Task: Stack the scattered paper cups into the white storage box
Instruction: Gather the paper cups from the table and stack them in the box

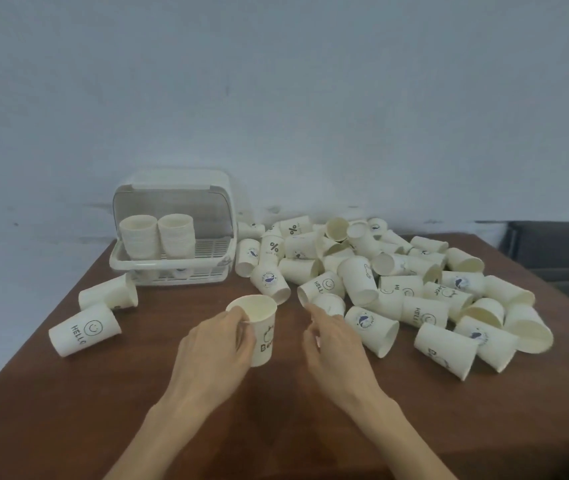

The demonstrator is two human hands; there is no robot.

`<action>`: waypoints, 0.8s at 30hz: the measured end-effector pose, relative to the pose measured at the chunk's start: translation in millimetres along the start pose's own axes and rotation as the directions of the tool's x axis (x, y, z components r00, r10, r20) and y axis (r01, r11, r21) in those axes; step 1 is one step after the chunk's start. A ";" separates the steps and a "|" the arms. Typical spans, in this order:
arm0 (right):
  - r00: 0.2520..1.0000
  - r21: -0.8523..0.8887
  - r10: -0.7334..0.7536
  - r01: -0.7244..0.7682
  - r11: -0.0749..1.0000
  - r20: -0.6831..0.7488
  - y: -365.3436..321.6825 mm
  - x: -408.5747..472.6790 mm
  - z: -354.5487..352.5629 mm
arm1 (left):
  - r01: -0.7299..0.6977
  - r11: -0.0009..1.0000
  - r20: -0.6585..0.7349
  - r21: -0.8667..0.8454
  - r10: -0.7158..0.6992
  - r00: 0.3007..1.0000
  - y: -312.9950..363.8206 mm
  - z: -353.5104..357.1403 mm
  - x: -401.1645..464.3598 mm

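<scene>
Left hand (217, 337) grips upright cup (259, 327).

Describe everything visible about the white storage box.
The white storage box looks plastic, with a slatted base and a translucent grey lid flipped up and back. It sits upright at the table's far left edge by the wall. Two stacks of cups stand inside, on its left. Neither hand touches it.

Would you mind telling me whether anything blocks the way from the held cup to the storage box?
Nothing visible does: the left hand holds the upright white paper cup, and bare brown table lies between it and the open white plastic storage box.
</scene>
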State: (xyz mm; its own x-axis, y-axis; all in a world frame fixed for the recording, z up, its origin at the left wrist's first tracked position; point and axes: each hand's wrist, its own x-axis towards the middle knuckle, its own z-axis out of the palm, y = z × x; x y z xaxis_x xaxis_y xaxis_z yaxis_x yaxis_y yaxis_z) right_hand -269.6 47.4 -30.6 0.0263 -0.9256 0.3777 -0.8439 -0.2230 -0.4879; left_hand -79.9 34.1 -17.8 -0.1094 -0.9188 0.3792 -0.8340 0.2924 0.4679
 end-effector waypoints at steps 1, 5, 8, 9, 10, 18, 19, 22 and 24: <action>1.000 0.003 0.003 -0.003 1.000 -0.006 2.4 -1.7 -2.6 | -0.011 1.000 -0.001 -0.015 0.011 1.000 3.9 2.7 0.6; 0.999 -0.005 0.039 -0.039 0.999 -0.019 13.8 -6.6 -11.2 | -0.053 0.996 -0.011 -0.071 0.052 0.999 20.0 11.4 3.5; 0.997 -0.002 0.072 -0.072 0.997 -0.019 23.5 -6.9 -18.2 | -0.076 0.991 -0.025 -0.113 0.074 0.997 32.0 16.7 7.6; 0.997 0.001 0.081 -0.081 0.997 -0.019 26.5 -6.2 -20.9 | -0.084 0.989 -0.028 -0.124 0.081 0.996 35.8 18.4 9.4; 0.995 0.006 0.092 -0.092 0.996 -0.024 29.4 -5.0 -23.6 | -0.093 0.987 -0.031 -0.134 0.089 0.996 39.3 19.9 11.1; 0.985 -0.024 0.135 -0.138 0.990 -0.104 53.9 14.6 -41.2 | -0.140 0.969 -0.041 -0.203 0.135 0.990 58.7 30.5 27.2; 0.984 -0.020 0.141 -0.144 0.989 -0.105 56.2 17.3 -43.0 | -0.140 0.968 -0.040 -0.210 0.135 0.990 60.3 32.4 30.1; 0.982 -0.004 0.153 -0.154 0.988 -0.111 64.6 25.3 -46.3 | -0.130 0.967 -0.036 -0.220 0.126 0.991 65.4 38.0 41.3; 0.981 0.006 0.157 -0.158 0.987 -0.118 69.7 32.0 -47.5 | -0.125 0.964 -0.041 -0.234 0.118 0.992 68.7 41.4 51.1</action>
State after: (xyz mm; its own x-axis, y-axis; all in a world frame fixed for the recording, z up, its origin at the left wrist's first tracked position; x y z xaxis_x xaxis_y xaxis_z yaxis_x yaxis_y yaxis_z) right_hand -353.0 16.8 -15.1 -0.1698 -0.9067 0.3862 -0.8345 -0.0761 -0.5457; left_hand -165.2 -3.7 0.7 -0.1846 -0.8661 0.4645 -0.6642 0.4583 0.5905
